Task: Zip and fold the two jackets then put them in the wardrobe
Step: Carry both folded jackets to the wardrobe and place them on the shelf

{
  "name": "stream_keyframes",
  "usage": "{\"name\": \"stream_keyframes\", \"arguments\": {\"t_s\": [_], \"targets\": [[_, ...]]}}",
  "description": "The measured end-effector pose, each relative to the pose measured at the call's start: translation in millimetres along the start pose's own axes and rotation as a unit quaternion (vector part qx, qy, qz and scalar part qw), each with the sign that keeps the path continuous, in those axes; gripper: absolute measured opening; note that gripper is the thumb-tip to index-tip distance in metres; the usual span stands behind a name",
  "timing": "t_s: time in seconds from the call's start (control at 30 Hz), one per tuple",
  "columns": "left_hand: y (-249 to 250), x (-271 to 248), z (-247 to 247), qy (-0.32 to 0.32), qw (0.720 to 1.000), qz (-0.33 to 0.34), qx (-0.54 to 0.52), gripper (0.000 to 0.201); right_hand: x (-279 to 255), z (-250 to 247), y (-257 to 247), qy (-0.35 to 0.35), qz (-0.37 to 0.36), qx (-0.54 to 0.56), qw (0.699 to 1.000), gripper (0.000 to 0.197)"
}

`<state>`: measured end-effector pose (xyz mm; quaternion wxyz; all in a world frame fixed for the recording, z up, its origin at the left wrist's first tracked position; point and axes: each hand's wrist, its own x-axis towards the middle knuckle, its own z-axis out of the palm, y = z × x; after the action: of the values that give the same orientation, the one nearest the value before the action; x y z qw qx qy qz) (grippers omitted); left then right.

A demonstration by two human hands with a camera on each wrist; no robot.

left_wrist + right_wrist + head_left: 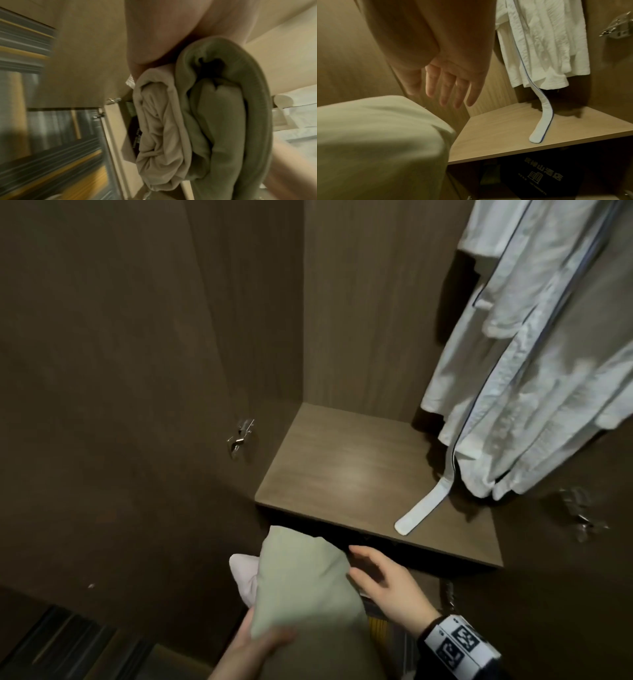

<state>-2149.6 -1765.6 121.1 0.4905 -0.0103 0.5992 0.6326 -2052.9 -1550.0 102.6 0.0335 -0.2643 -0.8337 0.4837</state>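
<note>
From the head view, the left hand (260, 642) grips the near end of a folded green jacket (301, 583), with a folded pale jacket (244, 573) tucked beside it on the left; both are held in the air just in front of and below the wardrobe shelf (342, 474). The right hand (387, 580) is spread, its fingers relaxed, alongside the green jacket's right edge, touching it or nearly so. A white bathrobe (534, 344) hangs at the right of the wardrobe, and its belt (423, 508) trails onto the shelf. A metal hinge (240, 436) sits on the left door panel. The left wrist view, blurred, shows the two folded jackets end-on, pale jacket (159, 135) pressed against green jacket (223, 121), clamped together by the left hand (154, 33). In the right wrist view, the right hand (447, 81) has straight, slightly parted fingers above the green jacket (376, 142), holding nothing. Below the shelf (505, 132) lies a dark bag (539, 175) with printed characters.
</note>
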Motion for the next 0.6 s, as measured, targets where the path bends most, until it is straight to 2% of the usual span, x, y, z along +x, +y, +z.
{"name": "stream_keyframes", "arguments": {"t_s": [0.07, 0.17, 0.27, 0.47, 0.53, 0.6], "targets": [[9.4, 18.0, 13.1, -0.034, 0.998, 0.010, 0.042, 0.047, 11.8, -14.6, 13.8, -0.022, 0.047, 0.037, 0.998, 0.048], [28.1, 51.1, 37.5, -0.026, 0.999, 0.006, 0.029, 0.050, 32.1, -34.9, 35.9, -0.049, 0.114, 0.095, 0.988, 0.065], [44.7, 80.4, 59.6, -0.018, 0.999, 0.031, 0.036, 0.055, 49.1, -50.8, 53.6, -0.038, 0.159, 0.172, 0.971, 0.061], [77.9, 131.7, 89.5, -0.016, 0.997, 0.046, 0.064, 0.055, 84.0, -87.8, 69.1, -0.045, 0.124, 0.214, 0.968, 0.046], [85.5, 144.5, 97.0, -0.020, 0.996, 0.048, 0.078, 0.058, 95.6, -98.9, 76.3, -0.045, 0.117, 0.238, 0.963, 0.055], [92.9, 157.0, 105.5, -0.023, 0.994, 0.040, 0.094, 0.061, 106.0, -108.5, 81.7, -0.039, 0.098, 0.229, 0.968, 0.072]]}}
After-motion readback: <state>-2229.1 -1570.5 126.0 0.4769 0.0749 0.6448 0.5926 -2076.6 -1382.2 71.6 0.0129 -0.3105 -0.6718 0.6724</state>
